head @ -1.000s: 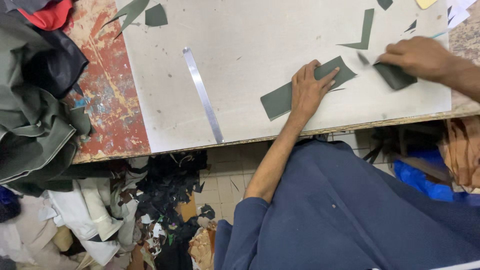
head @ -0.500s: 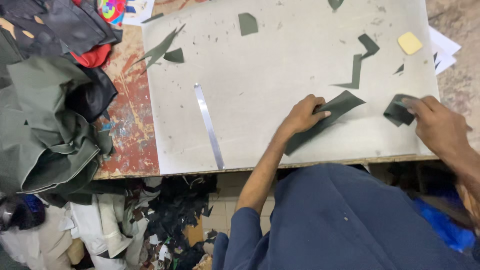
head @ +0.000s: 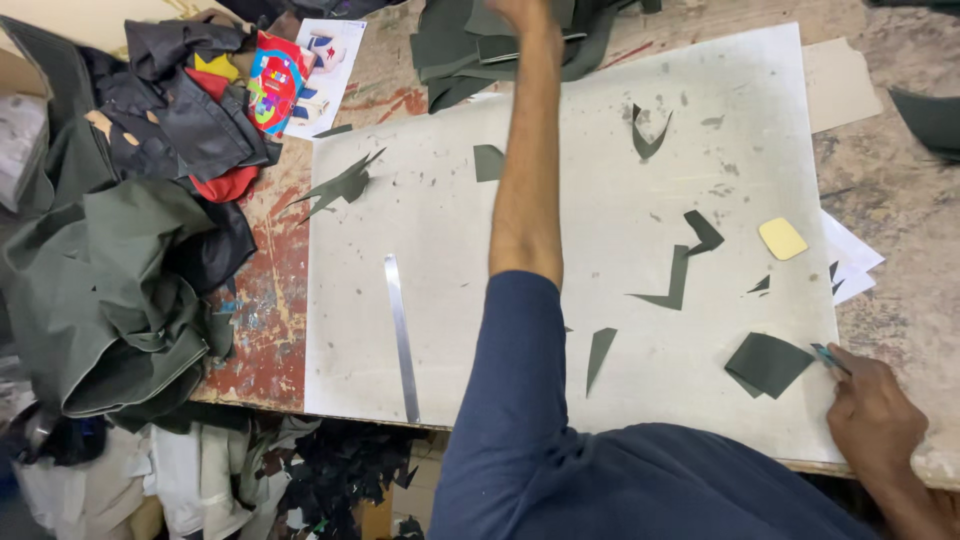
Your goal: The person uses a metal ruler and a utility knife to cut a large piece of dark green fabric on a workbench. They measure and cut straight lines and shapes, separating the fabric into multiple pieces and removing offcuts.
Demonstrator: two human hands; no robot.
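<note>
My left arm stretches across the white cutting board [head: 400,200] to the far edge. My left hand [head: 523,14] is at a pile of dark green cut pieces [head: 470,45]; the frame edge cuts off its fingers. My right hand [head: 878,412] rests at the board's near right corner, closed around a small blue-handled blade [head: 828,357]. Its tip lies beside a folded dark green piece [head: 768,363] lying flat on the board.
A metal ruler [head: 402,335] lies on the board's left part. Green offcuts [head: 680,270] and a yellow chip [head: 782,238] are scattered about. Heaped dark garments [head: 120,270] fill the left side, with a colourful packet [head: 277,80] and papers [head: 850,262] nearby.
My left hand left the board's near edge and reached to the far pile; the long green strip it pressed is gone from there. The folded piece from my right hand now lies on the board.
</note>
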